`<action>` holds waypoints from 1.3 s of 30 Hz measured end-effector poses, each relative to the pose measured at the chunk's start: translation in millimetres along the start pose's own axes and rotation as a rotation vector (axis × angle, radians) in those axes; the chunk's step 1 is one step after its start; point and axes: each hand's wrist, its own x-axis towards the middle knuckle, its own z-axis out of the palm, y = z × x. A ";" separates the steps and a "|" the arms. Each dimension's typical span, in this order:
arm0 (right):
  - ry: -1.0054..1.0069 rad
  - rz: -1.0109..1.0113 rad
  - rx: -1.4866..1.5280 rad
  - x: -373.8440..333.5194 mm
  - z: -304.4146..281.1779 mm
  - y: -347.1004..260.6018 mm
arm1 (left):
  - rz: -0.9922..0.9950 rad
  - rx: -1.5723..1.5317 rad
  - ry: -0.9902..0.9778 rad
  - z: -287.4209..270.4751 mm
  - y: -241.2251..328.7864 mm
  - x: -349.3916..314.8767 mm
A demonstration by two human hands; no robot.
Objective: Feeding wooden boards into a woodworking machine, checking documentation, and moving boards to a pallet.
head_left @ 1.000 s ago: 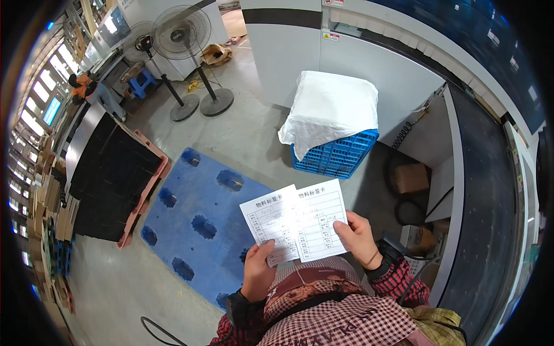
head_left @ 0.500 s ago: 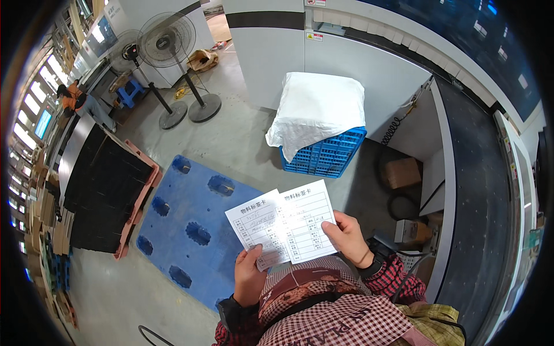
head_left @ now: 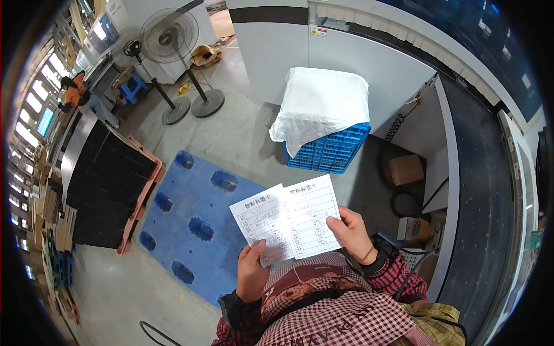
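Observation:
Two white paper label cards with printed tables and handwriting are held up before me, overlapping along their inner edges. My left hand (head_left: 251,271) pinches the lower edge of the left card (head_left: 259,222), thumb on top. The right card (head_left: 314,225) is gripped at its right edge by my right hand (head_left: 352,233), its thumb pressed on the face. A patch of glare washes out the writing where the cards meet. Fingers behind the paper are hidden.
A blue plastic pallet (head_left: 202,196) lies on the floor beyond my left hand. Ahead stands a blue crate (head_left: 329,153) under a white cloth (head_left: 323,104). Two pedestal fans (head_left: 167,40), a black stack (head_left: 109,190) and a person in orange (head_left: 74,95) are left; a machine flanks the right.
My view has shifted slightly, so the surroundings sit a little to the right and the cards a little higher. Both hands keep the same hold. The person in orange has moved an arm.

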 end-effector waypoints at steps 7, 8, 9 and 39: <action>0.009 0.013 0.035 -0.8 1.5 -1.9 | -0.026 -0.050 -0.013 -5.9 -0.4 1.2; 0.015 0.009 0.058 -0.8 1.8 -1.7 | -0.032 -0.038 0.016 -6.6 -0.4 1.1; 0.011 0.002 0.052 -0.2 1.8 -1.6 | -0.037 -0.049 0.018 -7.2 -0.5 1.1; -0.003 -0.019 -0.021 3.4 -1.1 -0.6 | -0.012 -0.040 0.001 -17.9 -1.2 5.5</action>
